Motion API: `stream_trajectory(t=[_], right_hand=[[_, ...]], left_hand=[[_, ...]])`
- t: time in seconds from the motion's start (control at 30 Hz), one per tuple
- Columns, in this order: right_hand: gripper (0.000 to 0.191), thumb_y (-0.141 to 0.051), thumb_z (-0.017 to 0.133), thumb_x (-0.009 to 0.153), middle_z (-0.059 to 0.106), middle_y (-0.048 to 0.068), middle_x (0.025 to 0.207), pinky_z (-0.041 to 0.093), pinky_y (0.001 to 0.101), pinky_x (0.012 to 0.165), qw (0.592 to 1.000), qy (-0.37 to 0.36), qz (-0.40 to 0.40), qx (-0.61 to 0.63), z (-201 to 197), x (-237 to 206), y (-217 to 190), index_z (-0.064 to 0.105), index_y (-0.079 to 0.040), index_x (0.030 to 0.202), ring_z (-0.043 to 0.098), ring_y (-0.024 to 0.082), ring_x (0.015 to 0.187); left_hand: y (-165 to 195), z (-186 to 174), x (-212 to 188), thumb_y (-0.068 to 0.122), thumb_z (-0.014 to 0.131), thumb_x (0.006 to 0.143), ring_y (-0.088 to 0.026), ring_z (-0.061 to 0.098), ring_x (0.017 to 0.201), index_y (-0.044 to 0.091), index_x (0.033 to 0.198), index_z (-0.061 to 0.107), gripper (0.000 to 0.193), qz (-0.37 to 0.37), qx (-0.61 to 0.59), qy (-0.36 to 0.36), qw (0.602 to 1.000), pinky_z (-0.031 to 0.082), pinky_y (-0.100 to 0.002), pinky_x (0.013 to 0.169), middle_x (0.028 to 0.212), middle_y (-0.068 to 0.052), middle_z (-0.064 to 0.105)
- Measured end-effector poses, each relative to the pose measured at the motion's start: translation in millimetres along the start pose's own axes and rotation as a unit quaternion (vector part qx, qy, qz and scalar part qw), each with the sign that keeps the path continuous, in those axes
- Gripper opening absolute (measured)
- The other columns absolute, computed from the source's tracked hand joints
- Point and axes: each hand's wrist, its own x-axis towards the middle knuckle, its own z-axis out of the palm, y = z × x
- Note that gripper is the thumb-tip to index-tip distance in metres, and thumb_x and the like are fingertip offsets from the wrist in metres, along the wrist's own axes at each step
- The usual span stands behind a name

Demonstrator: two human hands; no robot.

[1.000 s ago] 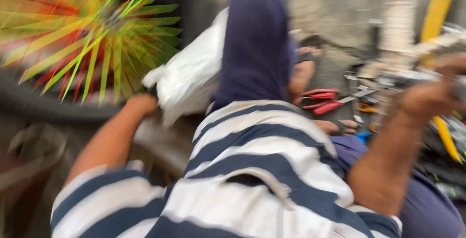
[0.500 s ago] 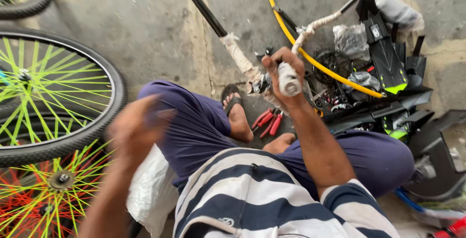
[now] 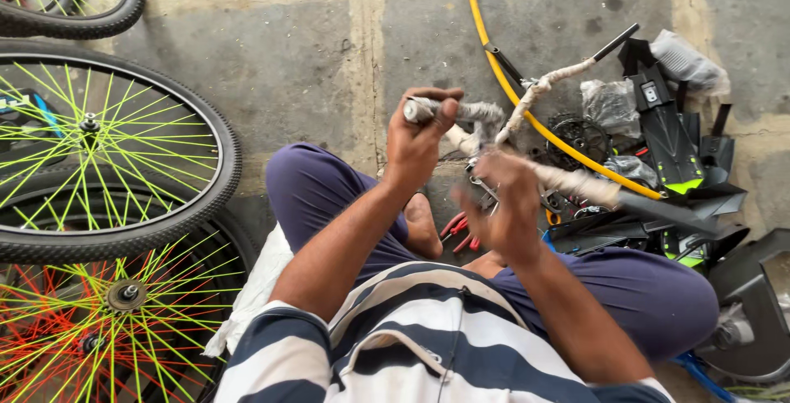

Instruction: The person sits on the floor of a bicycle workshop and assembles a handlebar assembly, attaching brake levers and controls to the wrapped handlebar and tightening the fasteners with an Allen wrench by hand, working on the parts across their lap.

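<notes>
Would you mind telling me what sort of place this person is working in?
Most likely an informal bicycle repair or assembly spot on a bare concrete floor. Spoked wheels lie at one side, loose black parts are heaped at the other, and both hands hold a paper-wrapped handlebar.

concrete floor (image 3: 313, 66) — grey, stained, crossed by pale joints

bicycle wheels with neon spokes (image 3: 99, 148) lie stacked at the left, a yellow rim (image 3: 510, 82) curves across the upper right, red-handled pliers (image 3: 457, 230) sit by the bare foot, and black plastic parts (image 3: 666, 140) pile at the right — all down on the slab.
</notes>
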Motion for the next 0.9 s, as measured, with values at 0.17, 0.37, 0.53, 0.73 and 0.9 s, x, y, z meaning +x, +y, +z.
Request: stream_trajectory(t=[0.17,0.37,0.53,0.73,0.9], right_hand=[[0.036,-0.027,0.085,0.083,0.074,0.014,0.106,0.055,0.0375,0.092,0.916,-0.111,0.326,0.205,-3,-41,9,0.070,-0.007,0.108,0.070,0.029,0.101],[0.036,-0.026,0.083,0.087,0.071,0.012,0.111,0.058,0.0337,0.086,0.973,-0.092,0.175,0.116,-27,-36,-16,0.065,-0.007,0.111,0.072,0.021,0.101],[0.040,-0.017,0.082,0.087,0.068,0.016,0.120,0.063,0.0322,0.074,0.932,-0.107,0.218,0.269,-30,-31,-62,0.064,-0.004,0.119,0.072,0.022,0.097],[0.032,-0.015,0.076,0.093,0.070,0.009,0.112,0.059,0.0309,0.091,0.964,0.016,0.166,0.207,-69,-15,-41,0.062,-0.005,0.119,0.071,0.019,0.103],[0.055,-0.052,0.067,0.105,0.065,0.009,0.124,0.044,0.0330,0.102,0.888,0.108,0.329,0.302,-63,28,60,0.057,-0.005,0.131,0.058,0.019,0.112]], left_hand=[[1,-13,4,0.014,0.068,0.101,-0.025,0.069,0.114,0.000,0.120,0.058,0.025,-0.054,-0.176,0.015,0.983,0.060,-0.041,0.100,0.130,-0.019,0.069],[7,-2,-1,0.002,0.063,0.103,-0.030,0.066,0.124,0.004,0.138,0.047,0.039,-0.049,-0.290,-0.039,0.955,0.056,-0.045,0.105,0.136,-0.023,0.064],[14,3,16,-0.001,0.061,0.103,-0.032,0.064,0.123,0.007,0.155,0.031,0.060,-0.022,-0.297,-0.043,0.954,0.054,-0.045,0.107,0.134,-0.027,0.063],[28,-7,30,-0.005,0.066,0.099,-0.032,0.063,0.126,0.004,0.158,0.026,0.072,-0.013,-0.284,-0.077,0.956,0.052,-0.045,0.111,0.134,-0.028,0.062],[29,4,14,-0.008,0.066,0.099,-0.032,0.061,0.134,0.004,0.163,0.020,0.080,-0.023,-0.312,-0.155,0.937,0.048,-0.045,0.117,0.135,-0.026,0.063]])
